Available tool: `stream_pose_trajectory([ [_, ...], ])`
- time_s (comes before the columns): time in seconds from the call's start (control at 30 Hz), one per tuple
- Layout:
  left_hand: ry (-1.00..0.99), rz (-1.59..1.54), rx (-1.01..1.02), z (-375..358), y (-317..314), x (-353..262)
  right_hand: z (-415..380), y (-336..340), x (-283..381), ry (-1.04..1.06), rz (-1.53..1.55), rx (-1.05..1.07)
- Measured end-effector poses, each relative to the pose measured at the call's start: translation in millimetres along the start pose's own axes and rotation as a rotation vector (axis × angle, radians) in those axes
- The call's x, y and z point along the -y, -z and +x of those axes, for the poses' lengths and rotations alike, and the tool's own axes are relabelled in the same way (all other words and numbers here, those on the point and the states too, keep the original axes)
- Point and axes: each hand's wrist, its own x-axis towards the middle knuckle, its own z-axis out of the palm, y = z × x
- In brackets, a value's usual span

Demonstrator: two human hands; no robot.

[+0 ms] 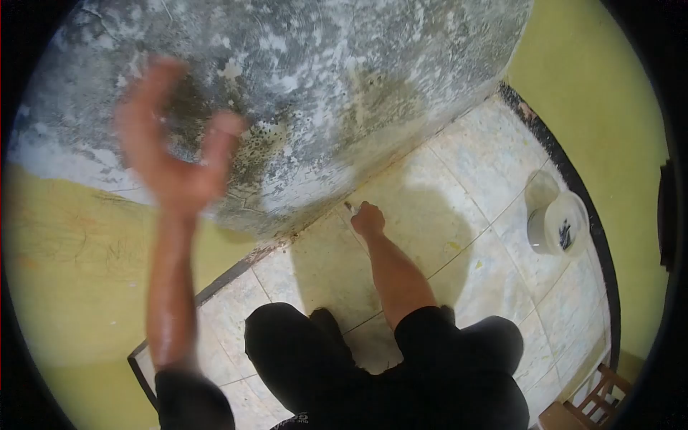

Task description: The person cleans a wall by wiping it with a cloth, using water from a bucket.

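Note:
My left hand (175, 150) is raised before the grey, patchy wall (301, 86), blurred, its thumb and fingers spread with nothing between them. Low down near the foot of that wall, my right hand (368, 219) is closed around a small thin tool (352, 208) with a pale part and a dark tip. Most of the tool is hidden by the fingers, so I cannot make out its kind. The tip points towards the seam of wall and floor.
A translucent bucket (542, 231) with something dark inside stands on the tiled floor (494, 279) at the right. Yellow walls (595, 93) with a dark skirting border the tiles. A wooden piece of furniture (600, 394) is at the lower right.

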Motion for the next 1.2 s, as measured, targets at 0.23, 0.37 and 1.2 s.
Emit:
stream_pose_trajectory([
  [0.23, 0.674, -0.425, 1.254, -121, -102, -102, 80, 156, -75, 0.135, -0.322, -0.082],
  [0.37, 0.650, -0.449, 1.629, -176, -146, -131, 74, 183, -108, 0.101, -0.164, -0.239],
  [1.2, 1.320, -0.479, 1.681, -180, -129, -123, 15, 160, -26, 0.208, 0.097, 0.127],
])
